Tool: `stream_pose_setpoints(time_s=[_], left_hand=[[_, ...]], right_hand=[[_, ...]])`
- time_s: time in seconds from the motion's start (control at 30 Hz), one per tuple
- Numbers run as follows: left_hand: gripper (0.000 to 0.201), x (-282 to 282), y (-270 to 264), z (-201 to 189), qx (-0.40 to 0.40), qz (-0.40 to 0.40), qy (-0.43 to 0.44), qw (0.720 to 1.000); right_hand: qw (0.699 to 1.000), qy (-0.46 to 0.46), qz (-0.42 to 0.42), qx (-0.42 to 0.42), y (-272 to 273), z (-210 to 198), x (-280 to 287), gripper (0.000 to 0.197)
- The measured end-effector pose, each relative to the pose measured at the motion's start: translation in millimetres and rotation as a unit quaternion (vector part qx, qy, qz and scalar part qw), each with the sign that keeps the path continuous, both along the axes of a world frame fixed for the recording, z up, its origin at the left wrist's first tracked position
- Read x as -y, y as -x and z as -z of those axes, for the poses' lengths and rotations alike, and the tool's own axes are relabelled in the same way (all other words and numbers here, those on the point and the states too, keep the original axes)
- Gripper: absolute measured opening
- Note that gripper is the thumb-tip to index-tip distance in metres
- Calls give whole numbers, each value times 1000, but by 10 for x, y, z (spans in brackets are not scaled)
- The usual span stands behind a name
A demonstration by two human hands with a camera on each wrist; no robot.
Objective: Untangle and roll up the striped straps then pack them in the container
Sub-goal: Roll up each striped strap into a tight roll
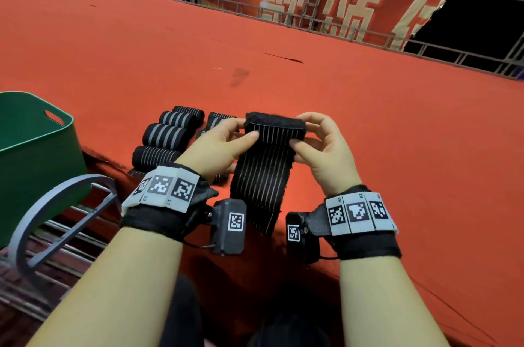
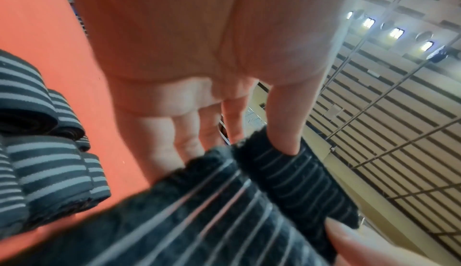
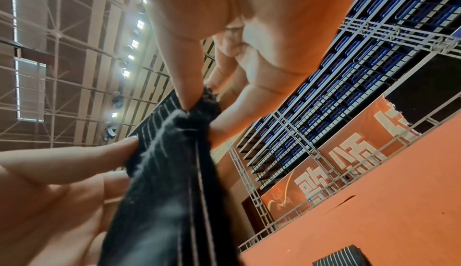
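A black strap with thin grey stripes (image 1: 266, 165) hangs in the air above the red carpet, its top end folded over into a short flap. My left hand (image 1: 224, 142) pinches the left edge of that fold, thumb in front, fingers behind. My right hand (image 1: 314, 139) pinches the right edge the same way. In the left wrist view the strap (image 2: 224, 207) runs under my thumb (image 2: 284, 136). In the right wrist view the strap (image 3: 169, 171) is bunched between my thumb and fingers. Several rolled striped straps (image 1: 167, 135) lie on the carpet left of my hands. The green container (image 1: 37, 154) stands at the far left.
Red carpet (image 1: 368, 120) covers the raised surface in front of me. A grey metal frame with a curved bar (image 1: 56, 213) sits at the lower left, below the container. A railing and a red banner (image 1: 312, 3) run along the far edge.
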State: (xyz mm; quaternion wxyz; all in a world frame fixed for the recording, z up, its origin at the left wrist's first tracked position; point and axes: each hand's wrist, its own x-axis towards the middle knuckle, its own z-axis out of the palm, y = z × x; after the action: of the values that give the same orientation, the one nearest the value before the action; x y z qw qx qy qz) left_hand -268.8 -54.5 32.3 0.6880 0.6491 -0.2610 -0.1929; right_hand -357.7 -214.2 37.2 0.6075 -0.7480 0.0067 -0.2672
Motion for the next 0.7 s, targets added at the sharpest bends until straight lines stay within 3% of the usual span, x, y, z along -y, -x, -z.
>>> stream_pose_setpoints(time_s=[0.2, 0.33, 0.4, 0.53, 0.7], left_hand=[[15, 16, 54, -33, -45, 37, 19, 998], [15, 8, 49, -22, -57, 24, 50, 997], [23, -12, 36, -22, -63, 12, 66, 996], [30, -62, 0, -20, -41, -8, 63, 997], [40, -83, 9, 5, -5, -10, 60, 998]], right_hand=[[994, 87, 47, 41, -12, 54, -16, 39], [995, 85, 27, 46, 5, 72, -31, 48], [997, 67, 3, 35, 16, 77, -26, 42], [996, -81, -33, -22, 7, 81, -8, 24], [991, -95, -21, -96, -8, 94, -67, 12]])
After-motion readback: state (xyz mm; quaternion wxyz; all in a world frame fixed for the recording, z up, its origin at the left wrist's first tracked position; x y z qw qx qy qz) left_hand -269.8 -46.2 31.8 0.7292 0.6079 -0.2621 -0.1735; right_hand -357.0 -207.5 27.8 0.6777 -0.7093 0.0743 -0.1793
